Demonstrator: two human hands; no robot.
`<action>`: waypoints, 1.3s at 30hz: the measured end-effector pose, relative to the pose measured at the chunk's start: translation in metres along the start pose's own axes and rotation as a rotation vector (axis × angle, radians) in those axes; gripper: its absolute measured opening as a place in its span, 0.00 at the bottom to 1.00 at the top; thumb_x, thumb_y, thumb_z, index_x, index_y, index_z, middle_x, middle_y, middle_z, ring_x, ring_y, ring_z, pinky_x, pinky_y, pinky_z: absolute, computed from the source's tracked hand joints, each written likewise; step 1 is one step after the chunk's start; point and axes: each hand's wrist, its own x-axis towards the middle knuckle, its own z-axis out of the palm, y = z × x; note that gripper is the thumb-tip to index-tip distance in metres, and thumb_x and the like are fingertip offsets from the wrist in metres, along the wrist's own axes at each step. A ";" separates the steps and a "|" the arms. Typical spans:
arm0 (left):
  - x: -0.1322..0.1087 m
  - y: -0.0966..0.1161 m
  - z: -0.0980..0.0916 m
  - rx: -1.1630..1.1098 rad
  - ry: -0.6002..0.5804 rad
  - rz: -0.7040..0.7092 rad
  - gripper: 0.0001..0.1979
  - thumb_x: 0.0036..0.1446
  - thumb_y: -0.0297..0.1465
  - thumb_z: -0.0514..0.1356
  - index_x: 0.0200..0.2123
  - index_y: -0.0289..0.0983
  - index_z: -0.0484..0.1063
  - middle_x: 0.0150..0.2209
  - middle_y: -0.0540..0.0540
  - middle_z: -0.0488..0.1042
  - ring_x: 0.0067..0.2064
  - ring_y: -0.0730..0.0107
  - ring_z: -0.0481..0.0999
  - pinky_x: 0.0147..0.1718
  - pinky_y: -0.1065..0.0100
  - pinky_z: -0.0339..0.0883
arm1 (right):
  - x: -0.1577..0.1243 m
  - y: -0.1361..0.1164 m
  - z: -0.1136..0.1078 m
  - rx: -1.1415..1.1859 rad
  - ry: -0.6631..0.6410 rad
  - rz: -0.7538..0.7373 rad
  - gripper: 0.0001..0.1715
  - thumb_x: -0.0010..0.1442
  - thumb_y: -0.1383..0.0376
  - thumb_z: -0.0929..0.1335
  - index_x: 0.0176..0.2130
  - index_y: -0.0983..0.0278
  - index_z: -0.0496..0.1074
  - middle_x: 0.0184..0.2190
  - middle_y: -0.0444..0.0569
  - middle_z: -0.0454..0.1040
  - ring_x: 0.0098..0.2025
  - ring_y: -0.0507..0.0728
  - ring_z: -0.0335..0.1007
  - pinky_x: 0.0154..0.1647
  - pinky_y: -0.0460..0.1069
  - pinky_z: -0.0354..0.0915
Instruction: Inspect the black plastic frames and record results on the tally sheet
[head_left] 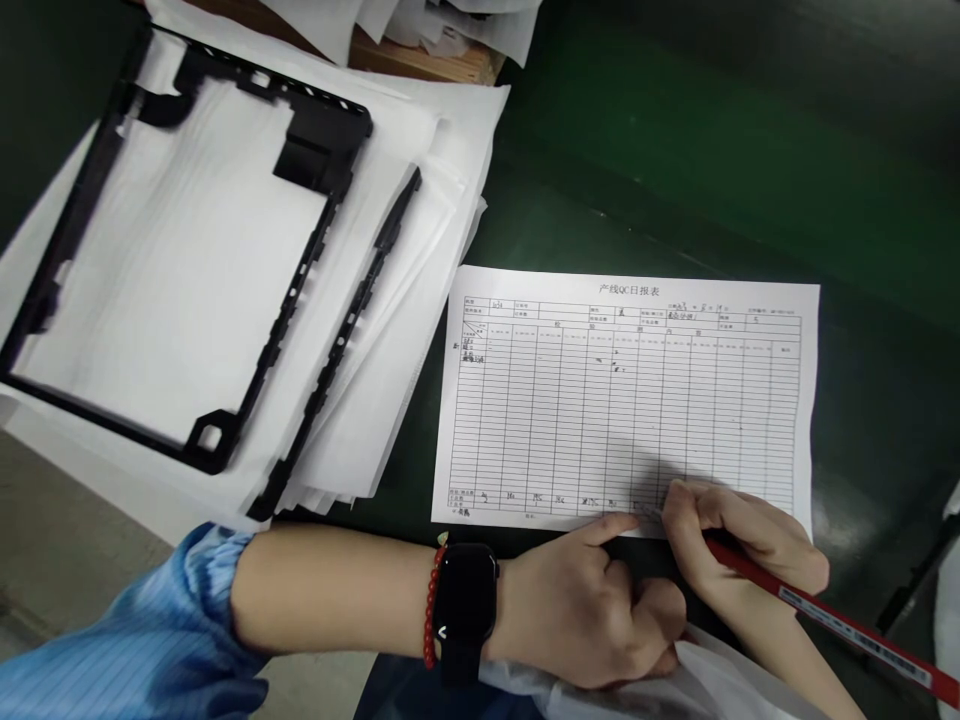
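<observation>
A printed form sheet (630,390) with a ruled table lies on the green table. My right hand (739,555) is closed around a red pen (825,615), its tip on the sheet's bottom row. My left hand (592,610) rests just left of it, fingers curled, the index finger stretched out and pressing the sheet's lower edge. The left wrist wears a black smartwatch (465,605) and a red bead bracelet (431,605) below a blue sleeve.
A black plastic frame (300,270) lies on a stack of white paper sheets (420,160) at the left. More paper and a wooden board (420,60) sit at the top. A dark object (919,575) stands at the right edge.
</observation>
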 end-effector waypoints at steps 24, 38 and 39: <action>-0.002 -0.001 0.002 -0.023 0.004 0.009 0.23 0.72 0.23 0.46 0.26 0.35 0.70 0.22 0.54 0.66 0.18 0.75 0.56 0.46 0.62 0.78 | 0.001 -0.001 0.001 0.030 0.019 -0.023 0.26 0.67 0.72 0.69 0.23 0.61 0.55 0.14 0.35 0.57 0.13 0.45 0.54 0.13 0.40 0.55; 0.000 0.000 0.000 -0.027 0.015 -0.009 0.28 0.74 0.22 0.40 0.25 0.35 0.71 0.21 0.54 0.66 0.18 0.74 0.55 0.45 0.63 0.77 | -0.001 0.001 0.001 -0.016 0.009 -0.022 0.26 0.68 0.71 0.68 0.22 0.61 0.56 0.14 0.36 0.59 0.13 0.45 0.57 0.14 0.41 0.56; 0.000 0.000 0.000 -0.028 0.017 -0.011 0.29 0.74 0.22 0.39 0.25 0.35 0.71 0.21 0.54 0.66 0.18 0.74 0.55 0.45 0.62 0.77 | -0.001 0.001 0.001 -0.015 0.008 -0.022 0.26 0.67 0.71 0.68 0.22 0.61 0.56 0.14 0.35 0.59 0.13 0.45 0.57 0.15 0.41 0.57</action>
